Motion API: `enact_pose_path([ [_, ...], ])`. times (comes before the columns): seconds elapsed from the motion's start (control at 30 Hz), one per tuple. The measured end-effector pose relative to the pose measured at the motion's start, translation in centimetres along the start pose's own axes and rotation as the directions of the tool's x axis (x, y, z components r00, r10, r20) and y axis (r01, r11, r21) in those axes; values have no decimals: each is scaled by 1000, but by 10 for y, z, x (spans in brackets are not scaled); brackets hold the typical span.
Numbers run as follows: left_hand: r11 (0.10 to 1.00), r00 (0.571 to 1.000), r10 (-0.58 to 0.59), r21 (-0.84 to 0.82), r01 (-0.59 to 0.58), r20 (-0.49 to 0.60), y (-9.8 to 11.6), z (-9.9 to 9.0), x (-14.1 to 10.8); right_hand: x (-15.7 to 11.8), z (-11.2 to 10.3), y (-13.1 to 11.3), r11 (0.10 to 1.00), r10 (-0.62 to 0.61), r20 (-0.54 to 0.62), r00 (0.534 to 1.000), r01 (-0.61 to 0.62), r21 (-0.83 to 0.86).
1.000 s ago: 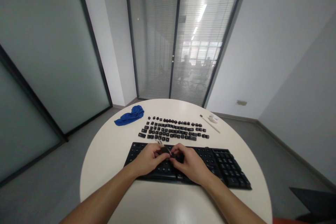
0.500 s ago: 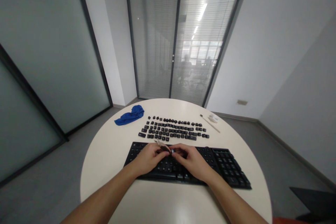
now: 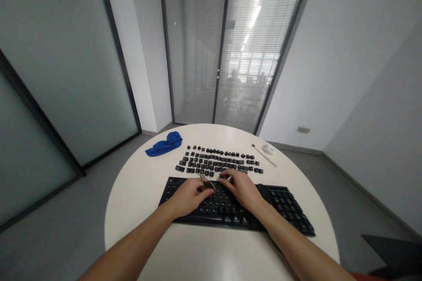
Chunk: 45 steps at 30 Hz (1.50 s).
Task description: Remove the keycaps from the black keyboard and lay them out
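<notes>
Hands: two; the left hand (image 3: 188, 195) was clamped on one tool (image 3: 209, 184), while the right hand (image 3: 243, 189) had its fingertips close together by the keyboard's far edge; whether they gripped a cap I cannot tell.
Keyboard: one (image 3: 214, 207), beneath both hands.
Caps: dozens (image 3: 180, 168) in roughly five rows beyond the keyboard, too small to count exactly.
Cloth: one, blue (image 3: 165, 144), at far left.
Brush: one (image 3: 264, 156), at far right, beside one white item (image 3: 268, 149).
Table: one, pale and rounded (image 3: 138, 210).
Room: white wall (image 3: 362, 52), grey floor (image 3: 132, 167), two glass panels with blinds (image 3: 198, 52) ahead.
Keyboard axis: left to right, number pad rightmost.
Tool axis: slanted, pale tip pointing away and leftward.
</notes>
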<state>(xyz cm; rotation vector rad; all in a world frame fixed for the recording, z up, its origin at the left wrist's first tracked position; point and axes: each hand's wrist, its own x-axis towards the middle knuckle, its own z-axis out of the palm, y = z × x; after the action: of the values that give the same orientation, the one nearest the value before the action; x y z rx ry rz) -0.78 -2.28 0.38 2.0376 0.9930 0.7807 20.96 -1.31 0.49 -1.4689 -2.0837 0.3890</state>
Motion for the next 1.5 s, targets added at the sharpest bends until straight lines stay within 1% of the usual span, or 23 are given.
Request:
enact_pose_path([
  [0.13,1000,1000,6,-2,-6,11,1,-1,0,14,0,-1,994,77,22,997,-75,-80],
  [0.27,999,1000,22,36,-22,9,2,-2,0,24,4,-1,979,168,36,985,-162,-122],
  [0.4,998,1000,15,52,-16,16,2,-2,-1,30,10,-3,971,204,26,979,-199,-136],
  [0.67,999,1000,12,42,-13,20,1,-3,-1,33,15,-3,971,213,31,977,-208,-117],
  [1.03,1000,1000,-14,27,14,15,-1,1,1,29,11,1,976,208,43,977,-204,-77],
  [1.23,999,1000,-18,47,17,21,2,1,1,29,13,4,970,235,31,972,-232,-64],
  [1.5,999,1000,-29,41,28,7,-1,3,2,31,15,9,961,275,43,961,-275,-3],
])
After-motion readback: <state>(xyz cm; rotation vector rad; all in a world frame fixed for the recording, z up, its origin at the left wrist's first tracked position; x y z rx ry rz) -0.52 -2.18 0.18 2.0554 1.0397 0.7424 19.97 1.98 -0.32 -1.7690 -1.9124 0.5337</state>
